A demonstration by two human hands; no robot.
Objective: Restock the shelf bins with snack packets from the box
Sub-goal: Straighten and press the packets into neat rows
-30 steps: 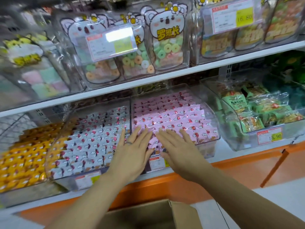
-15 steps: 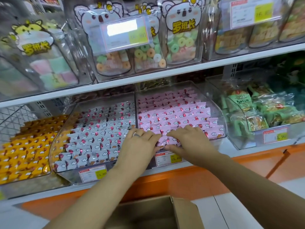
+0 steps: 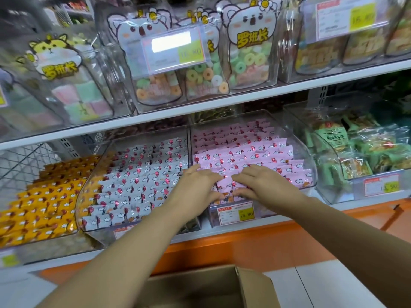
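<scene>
Pink cloud-printed snack packets [image 3: 244,152] in tight rows, filling the clear plastic shelf bin [image 3: 309,161]; a few at the front rim bunched between left hand [image 3: 195,187] and right hand [image 3: 266,185]. Flat and spread a second ago, now curled in and pinching those packets. Probably squaring off the last row, with the bin near full. Open brown cardboard box [image 3: 249,285] below, contents hidden.

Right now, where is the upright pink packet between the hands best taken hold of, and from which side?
Probably its side edges, from left and right together: the pink packet stands on end at the front of the pink bin, where the left hand and right hand hold it.
</scene>
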